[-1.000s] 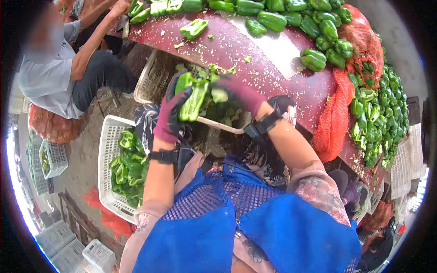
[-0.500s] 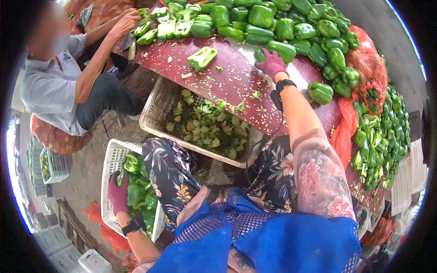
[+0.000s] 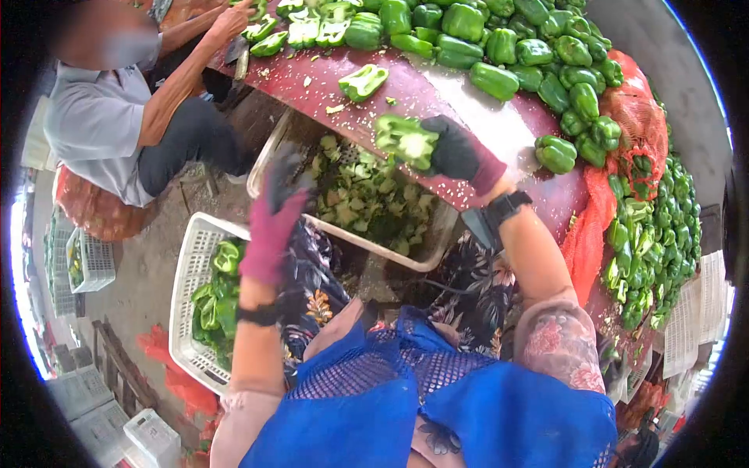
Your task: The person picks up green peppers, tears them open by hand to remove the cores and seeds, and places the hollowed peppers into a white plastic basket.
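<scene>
Tabletop: the red tabletop (image 3: 550, 191) has little seeds and green bits all over it.
Pepper pile: lots of whole green peppers (image 3: 499, 47) sit along the far edge.
Lone pepper: one whole pepper (image 3: 556, 154) sits near the right edge, just beside the pile.
Red net: a net bag (image 3: 641, 129) stands at the far right corner, and loose red net (image 3: 583, 246) hangs down the right edge.
Person: a person (image 3: 101, 121) sits at the left end, with hands by the cut peppers (image 3: 304, 31) there.
Bin: a bin of green scraps (image 3: 359, 242) is under the near edge, below the space between the two hands.
Basket: a white basket (image 3: 189, 288) of green peppers stands left of the knees, near the left hand.
In the way: a cut half (image 3: 363, 82) lies by the near edge, close to the held pepper.
Held pepper: the opened pepper (image 3: 402, 140) is over the near edge, with some pale inside showing. It is long from side to side, about along that edge. Its free end points left; I cannot tell which end had the stem.
Right hand: the right hand (image 3: 460, 152) is curled around the pepper's right end.
Left hand: the left hand (image 3: 273, 222) is raised and loosely open, fingers apart and blurry.
</scene>
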A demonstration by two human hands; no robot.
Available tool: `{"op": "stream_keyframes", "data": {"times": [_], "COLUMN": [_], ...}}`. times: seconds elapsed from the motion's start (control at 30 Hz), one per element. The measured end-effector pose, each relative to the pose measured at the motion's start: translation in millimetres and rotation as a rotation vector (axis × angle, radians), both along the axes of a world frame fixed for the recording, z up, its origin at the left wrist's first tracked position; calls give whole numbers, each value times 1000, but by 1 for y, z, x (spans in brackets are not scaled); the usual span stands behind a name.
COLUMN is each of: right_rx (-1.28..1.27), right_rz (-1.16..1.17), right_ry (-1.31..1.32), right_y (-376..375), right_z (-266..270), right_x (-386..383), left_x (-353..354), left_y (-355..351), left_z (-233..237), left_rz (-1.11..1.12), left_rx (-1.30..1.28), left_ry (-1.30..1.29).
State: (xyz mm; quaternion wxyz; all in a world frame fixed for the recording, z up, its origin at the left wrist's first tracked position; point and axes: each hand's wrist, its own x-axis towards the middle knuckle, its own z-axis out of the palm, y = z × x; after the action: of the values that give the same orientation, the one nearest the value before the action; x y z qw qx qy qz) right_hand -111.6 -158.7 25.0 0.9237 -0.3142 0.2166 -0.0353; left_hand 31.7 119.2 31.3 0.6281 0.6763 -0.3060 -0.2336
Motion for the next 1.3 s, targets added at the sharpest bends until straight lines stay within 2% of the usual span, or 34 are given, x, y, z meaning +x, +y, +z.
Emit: {"op": "stream_keyframes", "data": {"times": [0.03,0.07,0.13,0.17,0.27,0.3,0.33,0.37,0.4,0.47,0.6,0.7,0.93,1.0,1.03,1.1,1.13,1.17,1.27,1.3], "right_rx": [-28,-35,-39,-107,-1359,-1379,-1262,-1367,-1471,-1478,-1611,-1615,-1372,-695,-561,-371,-396,-421,-1623,-1991], "right_rz": [80,171,365,308,167,156,162,137,109,57,23,-81,-175,-55,-99,29,22,15,334,476], "right_ry": [-31,-69,-160,0,281,279,270,316,356,246,166,142,34,25,-133,-111,-114,-116,493,525], "right_y": [3,12,38,50,63,73,83,95,105,108,105,106,92,85,79,62,63,65,68,72], "right_z": [-26,-38,-43,-41,-69,-71,-62,-63,-63,-64,-60,-71,-69,-60,-75,-80,-69,-57,-59,-82], "right_x": [2,2,4,4,8,5,3,0,0,3,-3,-1,-1,-6,3,-3,-6,-9,1,0], "left_x": [-6,-20,-5,-12,-43,-56,-64,-67,-68,-72,-80,-78,-54,-45,-46,-42,-42,-40,-44,-44], "left_y": [-16,-23,-30,-29,-34,-34,-34,-35,-35,-32,-32,-34,-37,-34,-33,-31,-31,-29,-26,-18], "left_z": [-3,7,-86,-84,-65,-52,-46,-47,-49,-57,-55,-53,-68,-76,-76,-89,-91,-91,-55,-31], "left_rz": [-108,-146,-149,-77,148,226,303,349,352,348,292,240,188,150,170,160,155,173,282,238], "left_rx": [-108,-93,-191,-145,19,85,148,180,199,238,319,308,206,140,77,-3,-42,-3,-65,10], "left_ry": [224,551,430,357,84,-36,-159,-163,-268,-478,-585,-732,-115,28,162,206,231,119,-7,-194]}}
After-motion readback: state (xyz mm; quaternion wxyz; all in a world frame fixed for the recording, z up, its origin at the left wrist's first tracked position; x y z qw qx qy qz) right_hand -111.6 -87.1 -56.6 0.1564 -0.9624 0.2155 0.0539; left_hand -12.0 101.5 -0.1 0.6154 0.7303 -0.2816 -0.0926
